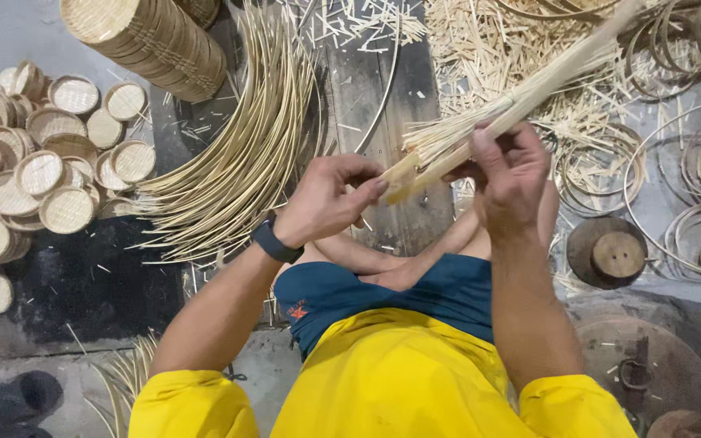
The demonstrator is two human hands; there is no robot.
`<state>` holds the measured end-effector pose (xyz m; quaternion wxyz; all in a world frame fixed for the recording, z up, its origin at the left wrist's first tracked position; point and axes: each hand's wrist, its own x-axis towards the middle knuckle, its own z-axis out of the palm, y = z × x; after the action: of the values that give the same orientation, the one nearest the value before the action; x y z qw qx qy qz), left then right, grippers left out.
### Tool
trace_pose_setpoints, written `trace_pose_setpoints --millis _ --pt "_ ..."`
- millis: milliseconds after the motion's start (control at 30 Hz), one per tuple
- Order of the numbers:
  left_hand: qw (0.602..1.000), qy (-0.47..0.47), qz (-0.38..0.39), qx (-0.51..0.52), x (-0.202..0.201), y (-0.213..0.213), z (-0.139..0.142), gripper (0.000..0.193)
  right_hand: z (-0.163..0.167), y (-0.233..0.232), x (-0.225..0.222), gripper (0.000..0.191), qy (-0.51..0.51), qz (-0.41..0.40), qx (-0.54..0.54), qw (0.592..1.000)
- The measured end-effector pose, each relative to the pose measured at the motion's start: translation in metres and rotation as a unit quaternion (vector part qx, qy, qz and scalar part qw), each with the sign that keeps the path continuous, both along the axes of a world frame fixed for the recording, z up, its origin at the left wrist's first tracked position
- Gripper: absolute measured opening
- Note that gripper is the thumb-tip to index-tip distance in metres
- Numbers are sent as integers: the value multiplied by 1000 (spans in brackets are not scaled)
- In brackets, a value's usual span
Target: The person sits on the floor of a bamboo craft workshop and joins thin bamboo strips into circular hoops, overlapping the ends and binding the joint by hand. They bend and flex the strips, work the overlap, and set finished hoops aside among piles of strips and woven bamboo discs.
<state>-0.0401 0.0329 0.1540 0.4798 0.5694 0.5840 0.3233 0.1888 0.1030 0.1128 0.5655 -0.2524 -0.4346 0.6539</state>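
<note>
Item: bundle of bamboo strips [521, 97], pale, thin, splayed at the lower end. It is being held slantwise above a dark wooden plank [367, 89], with its long end running up toward the upper right of the view.

The bundle is being gripped near its lower end by the right hand [509, 174], whose fingers are being kept closed around the strips. The cut tips are being pinched by the left hand [330, 199], thumb and fingers narrowed on them just left of the right hand. A dark wristband [276, 241] is being worn on the left wrist.

Left of the plank: a sheaf of long curved strips [245, 154] is lying fanned on the floor. Further left of the plank: a heap of small round woven trays [38, 174] is being kept, many overlapping. Above that sheaf, at the upper left of the plank: a stack of larger woven baskets [156, 40] is lying on its side.

Right of the plank: loose offcuts [496, 49] are lying scattered, and beyond them thin bamboo hoops [691, 186] are being kept in overlapping coils. Below the hoops: a round wooden block [610, 253] is resting on the floor.

Far lower left of the plank: dark sandals [18, 399] are lying on the floor.
</note>
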Motion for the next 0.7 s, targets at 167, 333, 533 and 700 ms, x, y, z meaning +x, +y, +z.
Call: trace_pose_setpoints --millis 167,333,533,700 --pt "997 -74 16 3 7 -6 -10 44 -2 3 3 13 13 -33 -37 999" --pt "997 -66 33 -29 19 -9 -16 36 -5 6 -3 13 46 -6 -63 997" --pt "993 -99 27 -55 19 -12 -19 33 -9 7 -3 12 51 -10 -82 995" --pt "988 -120 30 -90 29 -11 -23 33 -14 6 -2 12 41 -15 -88 995"
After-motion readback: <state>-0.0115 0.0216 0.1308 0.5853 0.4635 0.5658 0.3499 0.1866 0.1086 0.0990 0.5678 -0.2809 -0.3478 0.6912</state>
